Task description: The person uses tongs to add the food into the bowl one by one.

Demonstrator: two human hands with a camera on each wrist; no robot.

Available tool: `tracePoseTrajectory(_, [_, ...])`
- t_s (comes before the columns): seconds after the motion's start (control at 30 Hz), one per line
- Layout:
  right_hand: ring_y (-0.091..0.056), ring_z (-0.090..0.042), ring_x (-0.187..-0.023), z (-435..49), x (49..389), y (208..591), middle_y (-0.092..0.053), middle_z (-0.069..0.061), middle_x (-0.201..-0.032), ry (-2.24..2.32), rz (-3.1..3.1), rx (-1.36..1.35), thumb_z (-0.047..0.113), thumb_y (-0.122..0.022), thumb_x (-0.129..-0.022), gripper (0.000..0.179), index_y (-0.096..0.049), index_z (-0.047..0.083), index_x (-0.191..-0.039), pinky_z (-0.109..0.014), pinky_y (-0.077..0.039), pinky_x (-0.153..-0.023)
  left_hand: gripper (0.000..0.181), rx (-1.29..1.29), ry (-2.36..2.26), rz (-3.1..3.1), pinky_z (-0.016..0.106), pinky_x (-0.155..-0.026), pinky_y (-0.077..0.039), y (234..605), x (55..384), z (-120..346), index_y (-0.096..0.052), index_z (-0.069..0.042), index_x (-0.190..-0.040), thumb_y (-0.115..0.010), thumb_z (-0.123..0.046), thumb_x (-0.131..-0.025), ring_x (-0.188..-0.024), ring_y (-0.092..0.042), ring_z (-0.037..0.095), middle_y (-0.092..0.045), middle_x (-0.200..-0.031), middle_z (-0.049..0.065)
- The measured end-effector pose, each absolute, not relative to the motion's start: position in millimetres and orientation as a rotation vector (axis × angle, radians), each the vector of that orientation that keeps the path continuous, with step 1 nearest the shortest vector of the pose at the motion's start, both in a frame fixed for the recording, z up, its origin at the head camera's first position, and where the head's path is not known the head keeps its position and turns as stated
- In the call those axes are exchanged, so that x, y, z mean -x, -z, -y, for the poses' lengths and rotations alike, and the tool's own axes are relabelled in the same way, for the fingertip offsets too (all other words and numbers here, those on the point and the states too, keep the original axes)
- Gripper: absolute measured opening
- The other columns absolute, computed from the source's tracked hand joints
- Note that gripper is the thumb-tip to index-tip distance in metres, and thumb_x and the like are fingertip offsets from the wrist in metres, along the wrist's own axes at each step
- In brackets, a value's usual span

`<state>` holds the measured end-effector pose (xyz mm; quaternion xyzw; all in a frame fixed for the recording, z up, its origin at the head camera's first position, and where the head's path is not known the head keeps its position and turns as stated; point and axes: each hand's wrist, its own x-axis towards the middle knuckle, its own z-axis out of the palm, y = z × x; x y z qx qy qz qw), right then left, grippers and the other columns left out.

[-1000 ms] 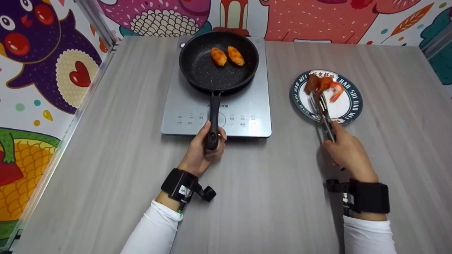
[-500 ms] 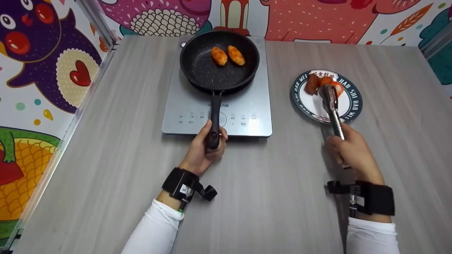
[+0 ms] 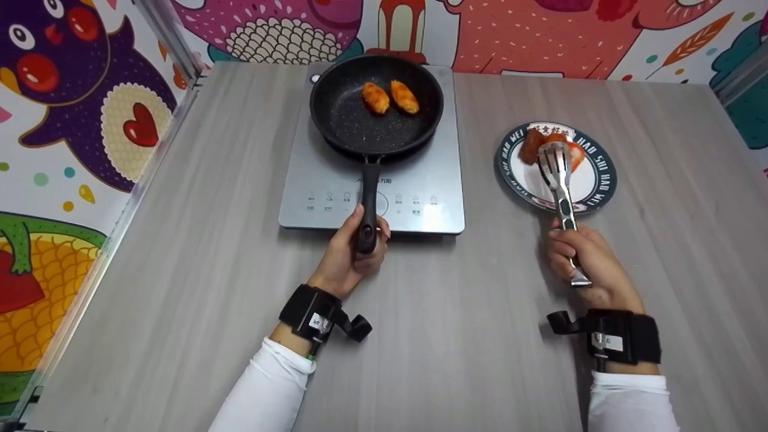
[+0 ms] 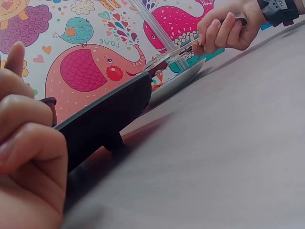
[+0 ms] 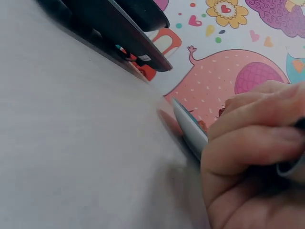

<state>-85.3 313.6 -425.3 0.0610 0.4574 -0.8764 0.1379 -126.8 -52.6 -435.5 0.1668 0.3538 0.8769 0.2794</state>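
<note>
My left hand point(image 3: 351, 258) grips the black handle point(image 3: 369, 198) of a frying pan point(image 3: 360, 133). Two orange-brown pieces of food point(image 3: 375, 99) lie in the pan. Metal tongs point(image 3: 565, 210) are held in my right hand point(image 3: 591, 258), their slotted head over the food on a round plate point(image 3: 528, 183). On that plate are a brown piece point(image 3: 530, 147), an orange piece point(image 3: 555, 137) and a pink shrimp point(image 3: 577, 156), partly covered by the tongs. Whether the tongs pinch any food is hidden. In the left wrist view, the tongs point(image 4: 183, 49) reach to the plate beyond the pan.
The pan sits on a silver induction cooker point(image 3: 300, 180) with touch controls. All stands on a grey wood-grain table point(image 3: 456, 336). Walls with painted animals point(image 3: 540, 36) border the back and left. Both wrists wear black straps point(image 3: 624, 336) with small cameras.
My right hand has turned, rolling the tongs from edge-on to their broad face, and their head now lies over the orange piece and shrimp. The left hand keeps its hold on the pan.
</note>
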Motion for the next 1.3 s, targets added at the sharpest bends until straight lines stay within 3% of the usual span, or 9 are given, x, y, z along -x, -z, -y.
tracePoseTrajectory(0.33, [-0.04, -0.01, -0.044, -309, 85, 428, -0.052, -0.006, -0.067, 2.579, -1.146, -0.171, -0.003, -0.032, -0.093, 0.008, -0.034, 0.004, -0.098, -0.021, -0.029, -0.039, 0.046, -0.452, -2.356, -0.971, 0.025, -0.037, -0.01, 435, 126, 53, -0.052, -0.002, -0.089, -0.031, -0.043, -0.096, -0.04, -0.018, 0.008, -0.037, -0.049, -0.01])
tracePoseTrajectory(0.43, [-0.036, -0.01, -0.045, -309, 84, 429, -0.054, -0.007, -0.07, 2.612, -1.079, -0.143, 0.0, -0.031, -0.095, 0.007, -0.036, 0.004, -0.097, -0.02, -0.028, -0.039, 0.046, -0.46, -2.357, -0.979, 0.025, -0.037, -0.01, 436, 126, 53, -0.052, -0.003, -0.089, -0.031, -0.043, -0.095, -0.04, -0.018, 0.008, -0.037, -0.049, -0.01])
tracePoseTrajectory(0.67, [-0.026, -0.01, -0.049, -304, 86, 426, -0.047, -0.003, -0.067, 2.665, -0.927, -0.119, 0.002, -0.025, -0.097, 0.015, -0.039, 0.004, -0.093, -0.021, -0.025, -0.04, 0.046, -0.464, -2.357, -0.975, 0.025, -0.037, -0.011, 436, 126, 53, -0.052, -0.003, -0.089, -0.03, -0.043, -0.096, -0.039, -0.018, 0.008, -0.036, -0.049, -0.01])
tracePoseTrajectory(1.1, [-0.023, -0.009, -0.047, -296, 100, 417, -0.039, 0.0, -0.063, 2.609, -1.04, -0.15, 0.0, -0.03, -0.095, 0.008, -0.035, 0.006, -0.092, -0.02, -0.023, -0.038, 0.046, -0.487, -2.362, -0.955, 0.024, -0.035, -0.011, 435, 128, 52, -0.052, -0.003, -0.09, -0.03, -0.042, -0.096, -0.039, -0.017, 0.008, -0.035, -0.049, -0.01])
tracePoseTrajectory(1.3, [-0.021, -0.008, -0.046, -293, 105, 409, -0.027, 0.0, -0.063, 2.596, -1.011, -0.138, 0.0, -0.031, -0.094, 0.008, -0.035, 0.005, -0.091, -0.02, -0.021, -0.038, 0.046, -0.485, -2.361, -0.945, 0.025, -0.035, -0.009, 436, 128, 51, -0.052, -0.003, -0.09, -0.029, -0.043, -0.096, -0.039, -0.017, 0.008, -0.036, -0.049, -0.011])
